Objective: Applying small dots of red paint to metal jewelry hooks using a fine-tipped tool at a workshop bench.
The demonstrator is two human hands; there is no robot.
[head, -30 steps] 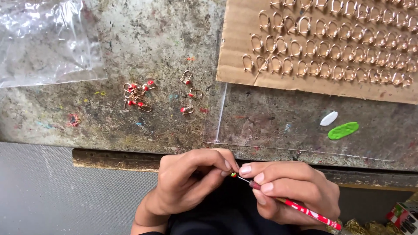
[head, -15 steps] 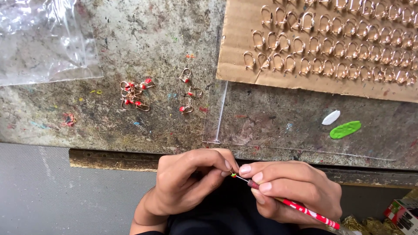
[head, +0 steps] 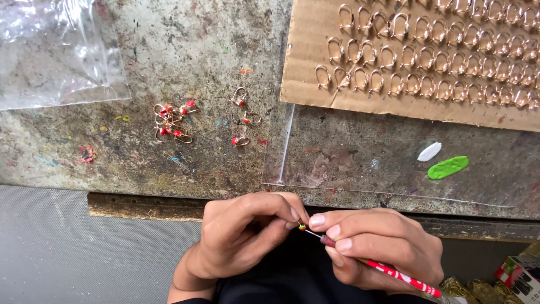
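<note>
Hands have barely moved, still meeting below the table (head: 169, 169) edge.
Left hand (head: 242, 236) pinches a small hook (head: 302, 227); right hand (head: 377, 247) grips a red tool (head: 394, 275) touching it.

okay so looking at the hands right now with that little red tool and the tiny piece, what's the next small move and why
Probably a slight dab of the thin red-handled tool in the right hand onto the tiny red-and-green piece pinched by the left hand. The tool's fine tip already meets the piece, and a green paint blob lies on the clear sheet.
</note>
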